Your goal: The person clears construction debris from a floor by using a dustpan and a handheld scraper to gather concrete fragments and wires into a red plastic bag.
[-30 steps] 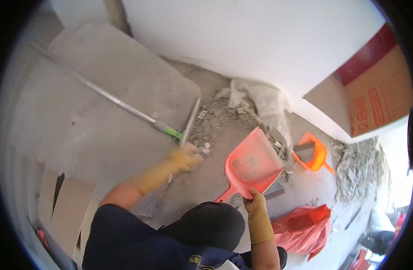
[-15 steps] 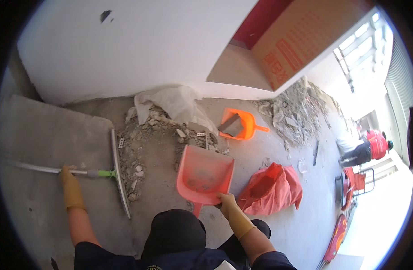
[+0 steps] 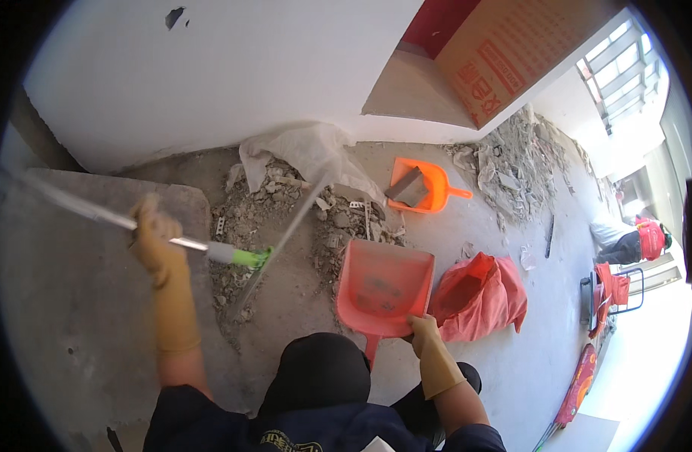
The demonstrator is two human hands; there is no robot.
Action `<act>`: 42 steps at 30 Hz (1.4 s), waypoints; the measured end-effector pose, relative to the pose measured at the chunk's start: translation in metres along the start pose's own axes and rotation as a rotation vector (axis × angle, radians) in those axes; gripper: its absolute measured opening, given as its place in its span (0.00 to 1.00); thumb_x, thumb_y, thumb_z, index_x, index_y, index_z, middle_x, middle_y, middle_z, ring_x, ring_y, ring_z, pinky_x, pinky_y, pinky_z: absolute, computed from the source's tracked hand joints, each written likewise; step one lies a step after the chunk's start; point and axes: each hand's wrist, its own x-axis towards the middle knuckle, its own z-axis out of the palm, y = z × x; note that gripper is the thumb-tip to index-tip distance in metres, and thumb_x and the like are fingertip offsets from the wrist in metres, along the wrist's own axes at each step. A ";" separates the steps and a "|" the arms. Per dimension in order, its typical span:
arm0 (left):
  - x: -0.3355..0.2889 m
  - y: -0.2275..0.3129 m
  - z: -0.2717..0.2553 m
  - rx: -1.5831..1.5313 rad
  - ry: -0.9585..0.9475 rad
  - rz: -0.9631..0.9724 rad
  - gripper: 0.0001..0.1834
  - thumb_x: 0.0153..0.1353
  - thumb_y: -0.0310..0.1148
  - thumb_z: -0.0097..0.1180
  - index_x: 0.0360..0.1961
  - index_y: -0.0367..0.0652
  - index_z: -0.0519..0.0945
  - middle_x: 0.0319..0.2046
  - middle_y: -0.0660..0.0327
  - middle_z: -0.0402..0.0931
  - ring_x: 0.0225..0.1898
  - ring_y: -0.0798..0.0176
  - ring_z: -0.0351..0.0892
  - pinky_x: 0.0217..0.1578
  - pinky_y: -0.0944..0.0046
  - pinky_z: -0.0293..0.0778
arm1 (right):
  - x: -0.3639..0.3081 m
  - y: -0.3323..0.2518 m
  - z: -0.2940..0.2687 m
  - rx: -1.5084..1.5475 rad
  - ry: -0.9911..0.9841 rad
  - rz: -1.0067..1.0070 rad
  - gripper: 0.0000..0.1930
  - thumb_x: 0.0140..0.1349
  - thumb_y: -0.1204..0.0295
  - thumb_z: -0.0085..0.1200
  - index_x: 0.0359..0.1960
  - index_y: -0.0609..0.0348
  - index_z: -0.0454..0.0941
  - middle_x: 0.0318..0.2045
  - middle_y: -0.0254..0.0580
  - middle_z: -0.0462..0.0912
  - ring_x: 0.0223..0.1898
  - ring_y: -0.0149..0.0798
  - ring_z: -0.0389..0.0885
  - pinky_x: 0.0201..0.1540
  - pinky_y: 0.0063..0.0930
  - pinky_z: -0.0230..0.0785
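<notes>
My left hand [image 3: 156, 230], in a tan rubber glove, is closed round the pole of a floor squeegee [image 3: 244, 258] with a green joint. Its long blade slants over the rubble, smeared by motion. My right hand [image 3: 424, 331], in a matching glove, grips the near right edge of a red dustpan [image 3: 387, 275], close to its handle. A little grey dust lies in the pan, whose mouth faces the heap of broken plaster and stones [image 3: 274, 188]. Right of the pan stands a red woven sack [image 3: 485, 301] with its mouth open.
An orange dustpan [image 3: 436, 188] with a dark block in it lies farther off. White sheeting [image 3: 301, 147] partly covers the rubble by the wall. More debris [image 3: 504, 181] sits at the far right. A person in a red vest [image 3: 649, 239] bends near a red-draped cart [image 3: 610, 294].
The squeegee has swung right off the grey board and over the rubble, its blade turning to a slant. My view has shifted, and the dustpan now sits closer to the sack.
</notes>
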 end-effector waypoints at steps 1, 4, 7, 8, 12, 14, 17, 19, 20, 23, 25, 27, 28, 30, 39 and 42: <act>-0.013 -0.007 0.020 0.071 0.016 -0.038 0.04 0.62 0.27 0.61 0.30 0.42 0.82 0.10 0.73 0.63 0.08 0.79 0.54 0.08 0.74 0.49 | -0.018 -0.014 0.004 -0.051 0.042 0.017 0.15 0.60 0.76 0.52 0.48 0.68 0.77 0.44 0.50 0.82 0.40 0.46 0.85 0.41 0.44 0.84; -0.046 -0.016 0.064 0.191 -0.157 -0.092 0.02 0.61 0.25 0.60 0.32 0.40 0.82 0.11 0.72 0.66 0.08 0.79 0.57 0.09 0.72 0.53 | -0.027 -0.036 -0.002 -0.123 0.117 0.002 0.15 0.60 0.76 0.53 0.48 0.69 0.77 0.44 0.52 0.82 0.39 0.47 0.86 0.38 0.42 0.85; -0.072 -0.035 0.088 0.335 -0.265 -0.142 0.04 0.63 0.26 0.58 0.36 0.38 0.82 0.12 0.72 0.64 0.09 0.77 0.56 0.11 0.71 0.55 | -0.037 -0.073 -0.017 -0.276 0.201 0.045 0.13 0.58 0.77 0.52 0.44 0.69 0.79 0.38 0.53 0.84 0.31 0.47 0.86 0.35 0.37 0.85; -0.081 -0.044 0.098 0.367 -0.298 -0.169 0.04 0.64 0.27 0.57 0.37 0.38 0.82 0.12 0.72 0.62 0.09 0.76 0.56 0.12 0.71 0.55 | -0.036 -0.080 -0.032 -0.301 0.228 0.001 0.12 0.58 0.76 0.52 0.43 0.67 0.80 0.35 0.52 0.84 0.30 0.47 0.86 0.32 0.36 0.84; -0.084 -0.063 0.152 0.217 -0.501 -0.184 0.09 0.68 0.33 0.56 0.38 0.38 0.81 0.10 0.72 0.60 0.09 0.76 0.53 0.12 0.71 0.52 | -0.040 -0.124 -0.077 -0.662 0.335 0.026 0.14 0.53 0.68 0.53 0.38 0.61 0.84 0.25 0.51 0.85 0.28 0.43 0.86 0.25 0.34 0.74; -0.095 -0.071 0.181 0.240 -0.552 -0.334 0.10 0.69 0.35 0.56 0.35 0.39 0.81 0.09 0.73 0.58 0.08 0.76 0.50 0.12 0.70 0.50 | -0.031 -0.136 -0.117 -0.932 0.482 0.107 0.13 0.53 0.68 0.53 0.37 0.60 0.85 0.26 0.49 0.85 0.27 0.41 0.86 0.27 0.33 0.75; -0.117 -0.090 0.227 0.157 -0.644 -0.389 0.13 0.69 0.37 0.56 0.29 0.41 0.78 0.08 0.73 0.57 0.07 0.76 0.48 0.11 0.70 0.46 | -0.031 -0.151 -0.158 -0.778 0.541 0.076 0.13 0.54 0.69 0.53 0.38 0.61 0.84 0.27 0.49 0.84 0.28 0.42 0.86 0.27 0.34 0.76; -0.136 -0.099 0.259 0.063 -0.689 -0.386 0.13 0.69 0.37 0.56 0.28 0.41 0.78 0.08 0.73 0.57 0.07 0.77 0.48 0.11 0.70 0.46 | -0.034 -0.150 -0.178 -0.591 0.552 0.040 0.13 0.54 0.70 0.53 0.38 0.62 0.83 0.28 0.49 0.84 0.29 0.43 0.86 0.28 0.34 0.77; -0.133 -0.097 0.275 0.054 -0.704 -0.327 0.15 0.69 0.38 0.57 0.27 0.42 0.77 0.08 0.73 0.58 0.08 0.78 0.51 0.11 0.70 0.47 | -0.032 -0.153 -0.173 -0.476 0.529 -0.007 0.13 0.55 0.70 0.53 0.39 0.62 0.83 0.29 0.49 0.84 0.29 0.43 0.86 0.28 0.34 0.77; -0.167 -0.125 0.323 0.275 -0.819 -0.293 0.16 0.67 0.44 0.59 0.30 0.41 0.81 0.11 0.71 0.64 0.12 0.74 0.65 0.14 0.70 0.60 | -0.017 -0.115 -0.187 -0.108 0.480 -0.058 0.13 0.55 0.72 0.52 0.39 0.63 0.82 0.30 0.50 0.83 0.30 0.44 0.86 0.29 0.35 0.79; -0.187 -0.130 0.357 0.538 -0.942 -0.348 0.18 0.66 0.46 0.60 0.32 0.41 0.83 0.18 0.67 0.75 0.22 0.69 0.77 0.19 0.70 0.67 | -0.013 -0.105 -0.194 0.062 0.478 -0.079 0.13 0.55 0.72 0.52 0.40 0.64 0.81 0.31 0.50 0.83 0.31 0.45 0.86 0.29 0.35 0.80; -0.186 -0.162 0.381 0.654 -1.130 -0.440 0.18 0.65 0.47 0.60 0.33 0.40 0.82 0.24 0.63 0.79 0.29 0.67 0.80 0.23 0.68 0.74 | -0.006 -0.110 -0.196 0.172 0.461 -0.113 0.12 0.56 0.73 0.51 0.40 0.64 0.80 0.32 0.50 0.82 0.32 0.45 0.86 0.30 0.35 0.81; -0.188 -0.179 0.389 0.717 -1.224 -0.488 0.18 0.65 0.47 0.61 0.34 0.40 0.82 0.28 0.62 0.81 0.33 0.66 0.81 0.25 0.67 0.77 | -0.003 -0.116 -0.200 0.212 0.455 -0.134 0.12 0.56 0.73 0.51 0.41 0.65 0.80 0.33 0.50 0.82 0.32 0.45 0.86 0.30 0.35 0.81; -0.205 -0.203 0.400 0.781 -1.170 -0.556 0.19 0.64 0.47 0.61 0.37 0.39 0.81 0.32 0.60 0.83 0.35 0.65 0.81 0.30 0.63 0.82 | 0.002 -0.118 -0.203 0.280 0.432 -0.170 0.12 0.56 0.74 0.51 0.41 0.65 0.79 0.34 0.50 0.82 0.33 0.46 0.86 0.31 0.36 0.82; -0.200 -0.361 0.398 0.812 -1.037 -0.521 0.29 0.59 0.51 0.63 0.45 0.32 0.79 0.38 0.49 0.84 0.36 0.56 0.87 0.32 0.59 0.86 | -0.035 -0.138 -0.195 0.120 0.355 -0.177 0.18 0.54 0.78 0.51 0.49 0.64 0.78 0.37 0.46 0.82 0.29 0.43 0.84 0.29 0.38 0.83; -0.234 -0.349 0.427 0.885 -1.005 -0.353 0.27 0.58 0.48 0.60 0.41 0.30 0.78 0.32 0.49 0.83 0.30 0.53 0.86 0.28 0.58 0.85 | -0.069 -0.127 -0.229 0.138 0.425 -0.155 0.18 0.56 0.76 0.49 0.49 0.61 0.78 0.38 0.45 0.82 0.32 0.43 0.84 0.31 0.42 0.84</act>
